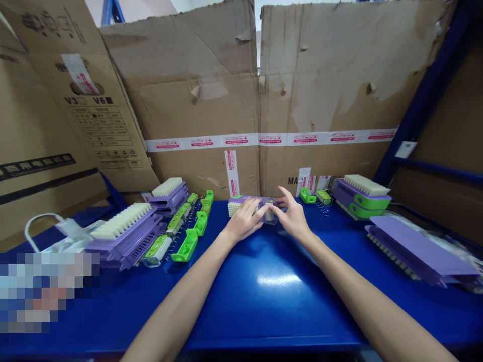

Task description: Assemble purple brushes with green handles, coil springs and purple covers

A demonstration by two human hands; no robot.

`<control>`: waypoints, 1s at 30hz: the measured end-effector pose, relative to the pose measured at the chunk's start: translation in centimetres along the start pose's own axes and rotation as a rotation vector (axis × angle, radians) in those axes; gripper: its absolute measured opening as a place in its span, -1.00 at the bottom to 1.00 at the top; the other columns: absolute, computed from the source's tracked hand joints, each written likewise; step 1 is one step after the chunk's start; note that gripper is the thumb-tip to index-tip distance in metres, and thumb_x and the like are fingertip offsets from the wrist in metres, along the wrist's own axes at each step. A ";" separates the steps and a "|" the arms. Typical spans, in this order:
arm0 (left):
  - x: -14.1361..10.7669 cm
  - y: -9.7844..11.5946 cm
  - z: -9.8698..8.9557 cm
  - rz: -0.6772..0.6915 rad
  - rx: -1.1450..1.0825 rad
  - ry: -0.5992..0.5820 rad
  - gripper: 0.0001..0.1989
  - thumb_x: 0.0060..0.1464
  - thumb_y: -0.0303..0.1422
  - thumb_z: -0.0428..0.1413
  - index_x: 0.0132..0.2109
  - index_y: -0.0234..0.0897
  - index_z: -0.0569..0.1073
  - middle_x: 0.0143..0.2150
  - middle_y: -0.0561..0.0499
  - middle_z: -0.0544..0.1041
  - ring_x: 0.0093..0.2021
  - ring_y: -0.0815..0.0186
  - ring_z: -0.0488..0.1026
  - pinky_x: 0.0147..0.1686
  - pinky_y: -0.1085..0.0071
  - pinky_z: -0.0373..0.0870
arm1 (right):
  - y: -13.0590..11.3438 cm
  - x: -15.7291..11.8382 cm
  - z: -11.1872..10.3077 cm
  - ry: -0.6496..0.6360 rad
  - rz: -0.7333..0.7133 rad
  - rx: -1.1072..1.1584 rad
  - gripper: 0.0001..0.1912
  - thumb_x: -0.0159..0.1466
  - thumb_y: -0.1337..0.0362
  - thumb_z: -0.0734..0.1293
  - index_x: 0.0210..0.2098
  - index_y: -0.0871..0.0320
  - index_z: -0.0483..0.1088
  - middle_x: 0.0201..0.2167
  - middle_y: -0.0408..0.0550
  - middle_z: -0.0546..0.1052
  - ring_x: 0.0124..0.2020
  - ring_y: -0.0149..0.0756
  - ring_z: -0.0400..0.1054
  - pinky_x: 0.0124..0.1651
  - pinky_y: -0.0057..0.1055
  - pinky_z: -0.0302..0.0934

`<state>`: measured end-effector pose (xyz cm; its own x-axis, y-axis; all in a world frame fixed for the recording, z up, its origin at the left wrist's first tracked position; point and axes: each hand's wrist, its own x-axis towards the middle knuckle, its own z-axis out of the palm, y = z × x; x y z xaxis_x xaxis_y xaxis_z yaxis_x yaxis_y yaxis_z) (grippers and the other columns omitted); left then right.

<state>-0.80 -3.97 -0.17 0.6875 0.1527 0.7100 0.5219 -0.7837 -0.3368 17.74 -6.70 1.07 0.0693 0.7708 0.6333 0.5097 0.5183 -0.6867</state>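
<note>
At the back middle of the blue table, my left hand [246,220] rests over a purple brush head [234,206] with cream bristles, its fingers curled round the body. A clear plastic piece with a pale part inside [269,215] is at the brush head's right end. My right hand [293,213] is at that clear piece, thumb against its near side and some fingers behind it; the index finger is raised. The fingers hide much of the join, so I cannot tell whether the two parts are fixed together.
On the left stand stacked purple brush heads [124,236], green-and-clear pieces [156,250], springs [172,244] and green end caps [185,246]. At right are a green cap [307,196], purple-green brush heads [364,196] and a purple housing [418,246]. Cardboard [204,100] walls the back.
</note>
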 end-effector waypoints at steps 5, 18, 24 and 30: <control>-0.1 0.0 0.1 -0.019 0.003 -0.029 -0.58 0.09 -0.41 0.04 0.11 -0.27 0.18 0.08 -0.25 0.31 0.16 0.03 0.24 0.06 0.01 0.29 | -0.2 0.0 -0.1 -0.017 0.017 0.066 -0.36 0.11 0.15 0.34 0.16 0.14 0.18 -0.30 -0.02 0.53 -0.31 -0.25 0.45 -0.24 -0.31 0.35; 0.2 0.3 0.0 -0.016 -0.030 -0.041 -0.64 0.10 -0.38 0.03 0.05 -0.28 0.21 0.10 -0.27 0.32 0.19 0.06 0.22 0.08 0.03 0.28 | -0.6 -0.4 0.2 -0.114 0.039 0.103 -0.36 0.11 0.16 0.33 0.16 0.16 0.16 -0.29 -0.04 0.52 -0.30 -0.26 0.42 -0.15 -0.26 0.31; 0.7 0.3 0.1 -0.055 -0.024 -0.025 -0.46 0.04 -0.28 0.11 0.13 -0.32 0.13 0.15 -0.34 0.25 0.21 0.03 0.18 0.14 -0.05 0.15 | 0.4 -0.6 0.9 -0.111 0.151 0.186 -0.32 0.10 0.16 0.34 0.16 0.16 0.10 -0.13 0.02 0.47 -0.18 -0.22 0.40 -0.07 -0.21 0.30; -0.5 -1.5 -1.0 -0.336 -0.060 -0.110 -0.20 -0.12 -0.05 0.21 0.17 -0.34 0.09 0.13 -0.31 0.30 0.16 -0.03 0.24 0.14 -0.03 0.12 | 0.7 0.0 0.6 -0.065 0.587 0.474 -0.30 0.10 0.07 0.32 0.16 0.11 0.06 -0.04 0.16 0.40 -0.37 -0.21 0.43 -0.51 -0.24 0.40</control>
<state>-2.40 -3.48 0.58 0.5342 0.4695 0.7030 0.6999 -0.7121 -0.0562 17.57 -6.14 0.37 0.1572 0.9820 0.1044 -0.0199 0.1089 -0.9939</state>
